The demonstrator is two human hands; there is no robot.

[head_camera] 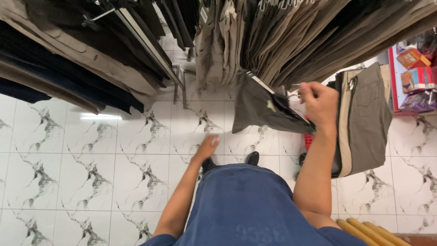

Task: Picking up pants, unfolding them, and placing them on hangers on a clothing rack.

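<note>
My right hand (pixel 320 104) is raised and closed on the wire hanger (pixel 291 97) of a dark olive pair of trousers (pixel 259 109), which hangs folded just below the rack of trousers (pixel 282 41). My left hand (pixel 207 148) hangs low over the floor, blurred, fingers loosely together, holding nothing. It is well apart from the garment, to the lower left of it.
Rows of khaki, beige and dark trousers hang on metal rails (pixel 145 43) above. More folded olive trousers (pixel 364 118) hang at the right. Shelves with coloured boxes (pixel 416 68) stand at the far right. White marble-look tiles (pixel 91 155) cover the floor. Wooden poles (pixel 364 230) lie at the lower right.
</note>
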